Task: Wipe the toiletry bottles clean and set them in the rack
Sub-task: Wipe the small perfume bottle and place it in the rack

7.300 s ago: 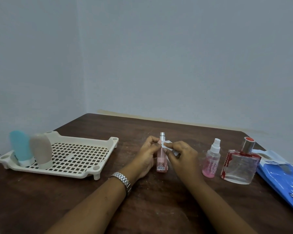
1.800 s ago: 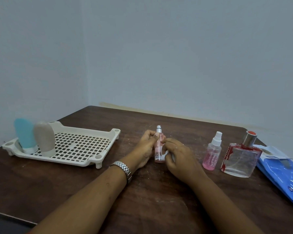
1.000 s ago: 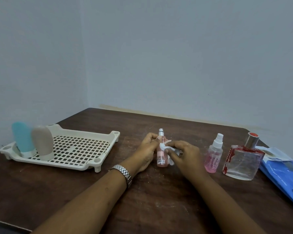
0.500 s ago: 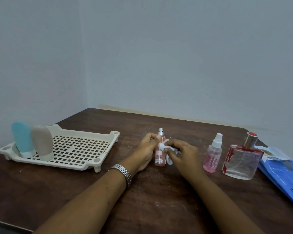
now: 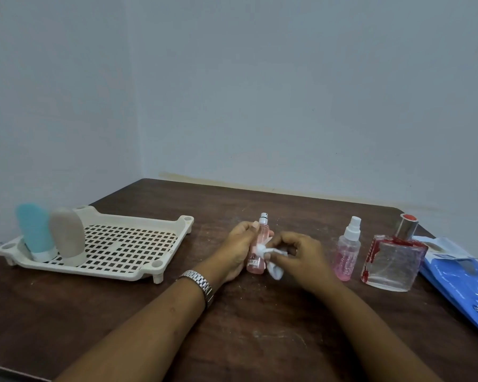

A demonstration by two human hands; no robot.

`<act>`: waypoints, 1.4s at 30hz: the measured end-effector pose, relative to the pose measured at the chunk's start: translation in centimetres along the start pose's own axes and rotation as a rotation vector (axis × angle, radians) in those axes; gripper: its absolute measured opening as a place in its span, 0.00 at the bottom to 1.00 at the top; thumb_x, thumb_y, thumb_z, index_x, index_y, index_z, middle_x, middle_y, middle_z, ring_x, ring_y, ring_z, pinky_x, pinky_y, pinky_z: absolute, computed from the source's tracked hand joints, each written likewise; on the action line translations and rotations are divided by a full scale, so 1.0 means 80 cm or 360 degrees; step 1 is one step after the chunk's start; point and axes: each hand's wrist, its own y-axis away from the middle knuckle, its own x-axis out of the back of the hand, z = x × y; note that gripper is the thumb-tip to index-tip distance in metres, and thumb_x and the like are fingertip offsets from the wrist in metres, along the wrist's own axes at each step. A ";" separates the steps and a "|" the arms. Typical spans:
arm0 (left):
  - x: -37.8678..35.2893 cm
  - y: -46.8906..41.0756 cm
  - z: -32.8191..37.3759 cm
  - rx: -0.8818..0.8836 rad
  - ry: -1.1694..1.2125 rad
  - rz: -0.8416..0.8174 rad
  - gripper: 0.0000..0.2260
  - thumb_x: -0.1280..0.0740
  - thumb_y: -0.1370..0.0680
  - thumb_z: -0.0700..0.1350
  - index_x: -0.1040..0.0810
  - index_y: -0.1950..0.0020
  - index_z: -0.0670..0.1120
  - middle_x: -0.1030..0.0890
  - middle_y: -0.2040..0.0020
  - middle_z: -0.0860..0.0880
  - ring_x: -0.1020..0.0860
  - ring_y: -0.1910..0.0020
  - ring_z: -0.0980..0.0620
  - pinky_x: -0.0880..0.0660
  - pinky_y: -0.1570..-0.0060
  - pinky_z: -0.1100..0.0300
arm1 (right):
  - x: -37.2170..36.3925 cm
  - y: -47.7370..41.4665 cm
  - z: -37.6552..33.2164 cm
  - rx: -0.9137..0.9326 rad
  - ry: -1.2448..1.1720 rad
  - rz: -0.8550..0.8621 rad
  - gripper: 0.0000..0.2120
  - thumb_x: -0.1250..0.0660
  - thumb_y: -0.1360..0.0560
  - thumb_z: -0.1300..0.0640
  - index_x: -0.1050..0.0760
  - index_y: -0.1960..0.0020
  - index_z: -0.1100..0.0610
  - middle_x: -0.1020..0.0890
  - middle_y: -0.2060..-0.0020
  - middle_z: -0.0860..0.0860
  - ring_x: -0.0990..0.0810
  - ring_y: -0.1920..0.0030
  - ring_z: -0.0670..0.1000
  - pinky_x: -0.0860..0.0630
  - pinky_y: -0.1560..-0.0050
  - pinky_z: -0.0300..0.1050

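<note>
Table [image 5: 260, 340]: layout is the same as in the earlier frames, nothing has been relocated.

Rack [image 5: 122, 250] sits at 9 o'clock from your hands. It holds the same two bottles as seven seconds ago, blue [image 5: 35, 230] and beige [image 5: 68, 235], standing cap-down in its far left corner. The rest of the grid is free.

Blue pack [image 5: 464, 285] is at far 3 o'clock and hasn't been touched.

Square glass bottle [image 5: 392, 260] and small spray bottle [image 5: 348, 252] stand side by side at 3 o'clock, where they were. Judgement: both still need wiping.

Your left hand [image 5: 238, 249] is at table centre with its fingers curled round the slim pink bottle [image 5: 261, 238] from the 9 o'clock side, thumb up near the neck. The bottle is upright, base on or just above the table; I can't tell which.

Your right hand [image 5: 301, 257] pinches the white wipe [image 5: 273, 260] in its fingertips and presses it on the bottle's 3 o'clock side.

What has changed is the wipe. A second ago it was up at the shoulder; now it's at mid-body, with its tail hanging by the base. Before that it went from the neck down to the lower body.

Meaning: you're on bottle three of five. The passes have covered neck to base, so this one looks nearly done. Next is probably to carry it to 9 o'clock and stand it beside the beige bottle.
</note>
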 end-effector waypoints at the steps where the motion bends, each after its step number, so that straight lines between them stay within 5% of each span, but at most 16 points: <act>1: -0.002 0.002 0.001 0.0030 0.0007 -0.0018 0.08 0.44 0.17 0.45 0.28 0.50 0.43 0.21 0.58 0.46 0.22 0.64 0.52 0.24 0.67 0.62 | 0.002 -0.001 0.001 -0.0020 -0.0033 0.0109 0.08 0.26 0.31 0.59 0.22 0.62 0.46 0.18 0.62 0.44 0.21 0.61 0.41 0.25 0.60 0.35; 8: -0.013 0.008 0.001 0.0054 0.0006 0.0032 0.09 0.44 0.17 0.43 0.26 0.50 0.42 0.21 0.60 0.46 0.23 0.65 0.53 0.26 0.70 0.63 | 0.001 -0.003 0.003 -0.0117 -0.0238 0.0335 0.07 0.28 0.29 0.61 0.21 0.58 0.50 0.17 0.59 0.44 0.20 0.58 0.41 0.22 0.56 0.38; 13: -0.005 0.002 0.001 0.0007 0.0042 0.0204 0.12 0.46 0.16 0.44 0.26 0.50 0.40 0.19 0.58 0.43 0.20 0.66 0.51 0.22 0.66 0.59 | -0.012 0.002 -0.004 -0.0015 -0.0103 0.0105 0.09 0.26 0.31 0.59 0.21 0.62 0.45 0.18 0.61 0.44 0.21 0.60 0.42 0.23 0.58 0.39; 21: -0.002 0.001 0.008 -0.0026 0.0240 0.0191 0.17 0.48 0.16 0.47 0.27 0.50 0.37 0.20 0.60 0.41 0.17 0.63 0.48 0.18 0.63 0.55 | -0.012 0.005 -0.013 0.0149 -0.0058 -0.0171 0.04 0.24 0.34 0.59 0.19 0.63 0.53 0.18 0.61 0.45 0.22 0.55 0.42 0.26 0.57 0.36; 26: -0.003 0.003 0.006 -0.0013 0.0100 0.0009 0.22 0.41 0.22 0.58 0.25 0.44 0.40 0.21 0.60 0.46 0.21 0.65 0.51 0.23 0.68 0.61 | -0.012 0.002 -0.010 0.0144 -0.0071 0.0032 0.10 0.26 0.32 0.59 0.20 0.60 0.44 0.18 0.60 0.45 0.21 0.56 0.42 0.24 0.56 0.39; 29: -0.007 0.007 0.004 0.0051 0.0040 -0.0163 0.21 0.39 0.24 0.57 0.24 0.46 0.40 0.18 0.60 0.46 0.20 0.64 0.52 0.23 0.67 0.62 | -0.009 -0.001 -0.007 0.0110 -0.0142 0.0291 0.09 0.27 0.31 0.62 0.21 0.60 0.48 0.18 0.60 0.44 0.21 0.58 0.42 0.24 0.57 0.37; 34: -0.012 0.008 -0.001 0.0043 0.0012 -0.0266 0.16 0.39 0.22 0.55 0.20 0.45 0.45 0.18 0.46 0.40 0.20 0.50 0.46 0.26 0.43 0.51 | -0.004 -0.006 -0.002 0.0006 -0.0365 0.0491 0.06 0.28 0.30 0.62 0.19 0.56 0.51 0.17 0.58 0.47 0.19 0.55 0.46 0.22 0.54 0.45; 38: -0.011 0.008 -0.001 -0.0007 -0.0063 -0.0281 0.18 0.43 0.20 0.56 0.21 0.48 0.44 0.15 0.55 0.46 0.17 0.56 0.52 0.22 0.53 0.60 | -0.010 -0.004 -0.003 -0.0021 -0.0444 0.0518 0.08 0.29 0.29 0.62 0.20 0.56 0.49 0.16 0.59 0.45 0.19 0.56 0.44 0.22 0.54 0.43; 42: -0.011 0.006 -0.003 -0.0072 -0.0101 -0.0148 0.24 0.39 0.26 0.61 0.23 0.42 0.43 0.16 0.50 0.42 0.18 0.51 0.47 0.22 0.49 0.54 | -0.013 -0.003 -0.002 0.0007 -0.0298 0.0465 0.07 0.29 0.29 0.60 0.20 0.56 0.48 0.17 0.58 0.44 0.19 0.55 0.43 0.23 0.55 0.39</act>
